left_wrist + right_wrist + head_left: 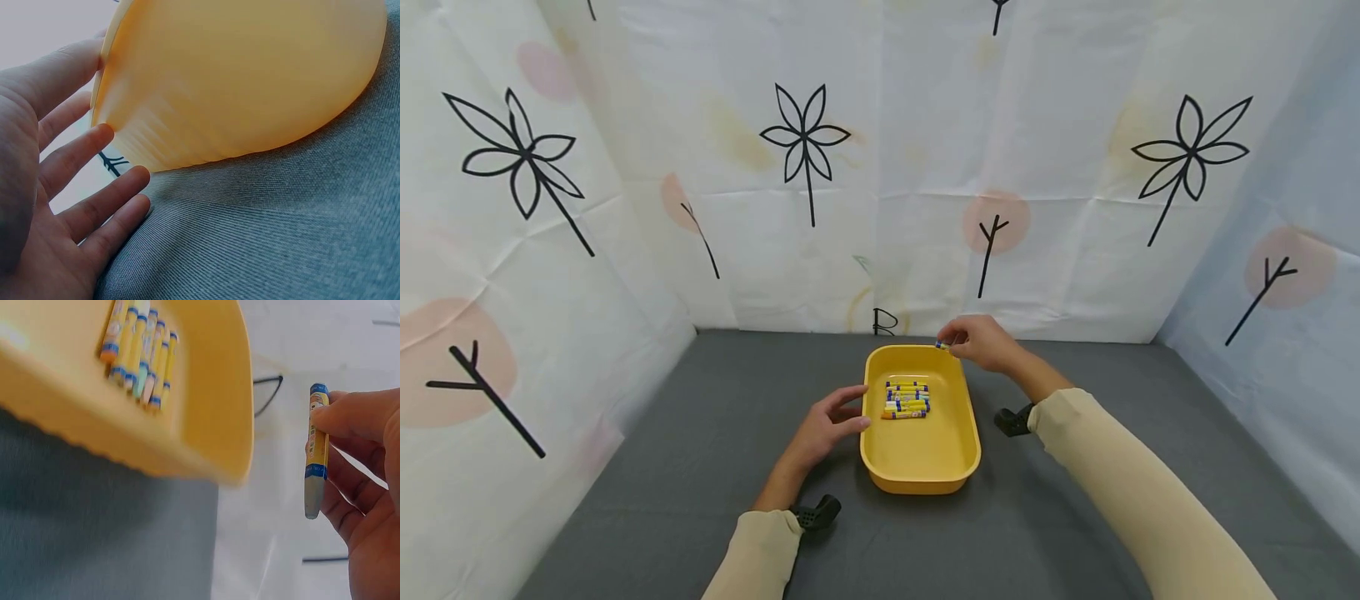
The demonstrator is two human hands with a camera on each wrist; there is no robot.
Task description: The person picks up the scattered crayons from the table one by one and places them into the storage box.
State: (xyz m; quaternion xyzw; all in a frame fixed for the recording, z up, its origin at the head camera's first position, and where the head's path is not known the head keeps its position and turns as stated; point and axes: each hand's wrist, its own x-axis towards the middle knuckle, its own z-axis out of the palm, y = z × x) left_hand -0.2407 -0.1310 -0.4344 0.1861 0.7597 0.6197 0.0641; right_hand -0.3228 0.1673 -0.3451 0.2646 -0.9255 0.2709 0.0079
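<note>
A yellow plastic tray stands on the dark cloth. Inside it, several crayons in yellow and blue wrappers lie side by side, close to the left wall. My right hand is just past the tray's far right corner and pinches a grey-tipped crayon between thumb and fingers. In the right wrist view that crayon is held apart from the tray. My left hand touches the tray's left side, its fingers spread and loosely extended.
Grey cloth covers the table around the tray. White fabric with printed flowers and trees hangs behind and along both sides. Each wrist bears a dark strapped device.
</note>
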